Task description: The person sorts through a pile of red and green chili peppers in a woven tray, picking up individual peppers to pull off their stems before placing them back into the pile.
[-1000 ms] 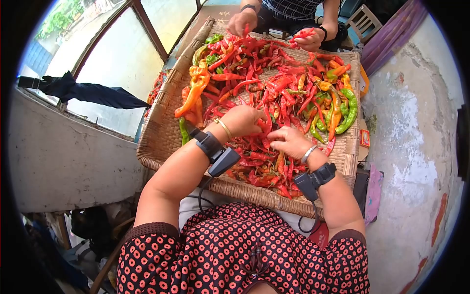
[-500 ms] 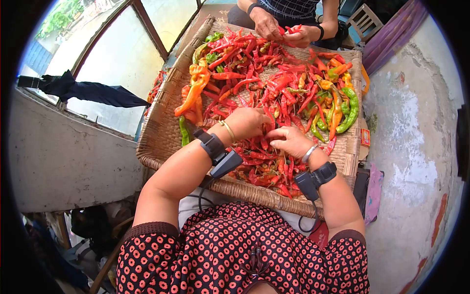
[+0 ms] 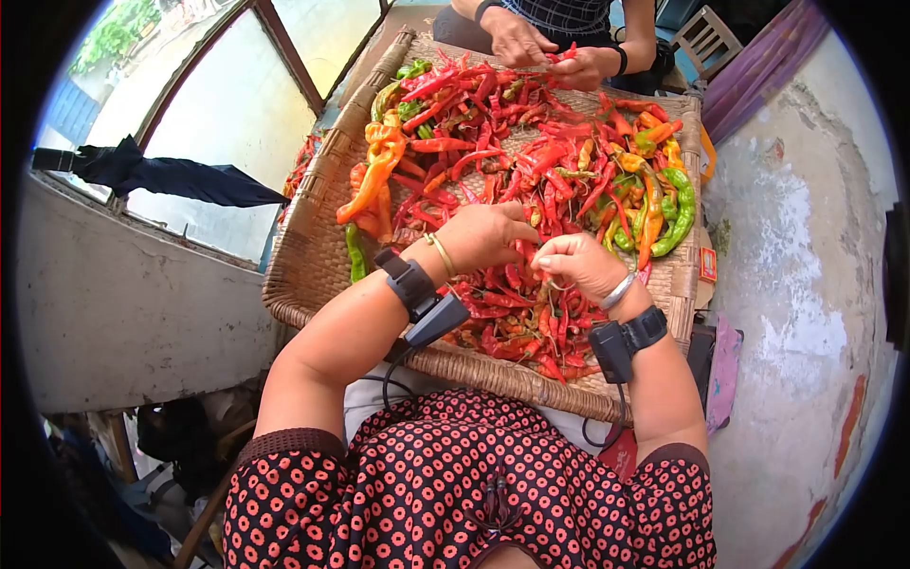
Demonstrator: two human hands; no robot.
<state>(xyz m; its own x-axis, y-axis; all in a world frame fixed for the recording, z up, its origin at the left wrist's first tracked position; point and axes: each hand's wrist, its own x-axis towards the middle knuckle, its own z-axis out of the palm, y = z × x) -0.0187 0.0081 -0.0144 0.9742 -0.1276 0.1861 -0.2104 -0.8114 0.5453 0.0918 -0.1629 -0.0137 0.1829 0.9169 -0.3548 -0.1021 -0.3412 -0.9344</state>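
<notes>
A woven basket tray (image 3: 313, 270) holds a heap of red chili peppers (image 3: 545, 180). Over its near middle, my left hand (image 3: 482, 235) has its fingers curled around a red chili pepper (image 3: 524, 250), partly hidden by the fingers. Close on its right, my right hand (image 3: 583, 267) is closed in a pinch, thumb against forefinger. A thin pale stem seems to show below that pinch, too small to be sure of. More red peppers (image 3: 502, 303) lie beneath both hands.
Across the tray, another person's hands (image 3: 550, 59) hold red peppers. Orange peppers (image 3: 379, 161) lie at left, green ones (image 3: 678, 218) at right. A folded dark umbrella (image 3: 199, 180) hangs by the window. A plastered wall (image 3: 787, 275) stands on the right.
My right hand has lifted and turned slightly, its fingers drawn into a pinch. My left hand has shifted slightly right. The other person's hands have changed their hold on the peppers.
</notes>
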